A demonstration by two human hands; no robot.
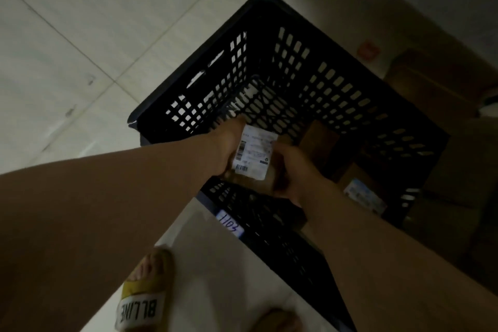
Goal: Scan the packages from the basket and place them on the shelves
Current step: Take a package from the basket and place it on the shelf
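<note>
1. A yellow slide sandal (pixel 145 291) is standing nearest, and the other foot is being cut off by the bottom edge.
2. The left hand (pixel 229 148) and right hand (pixel 293 170) are gripping a white-labelled brown package (pixel 254 155). Their fingers are curling behind it and are mostly hidden.
3. The package is sitting between both palms, above the black lattice plastic basket (pixel 296 67).
4. Dim brown cardboard boxes (pixel 320 140) are lying beyond the fingers inside the basket, too blurred to read.

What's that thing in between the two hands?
In the head view, a small brown cardboard package with a white barcode label sits between the left hand and right hand; both grip it over the black plastic basket.
</note>
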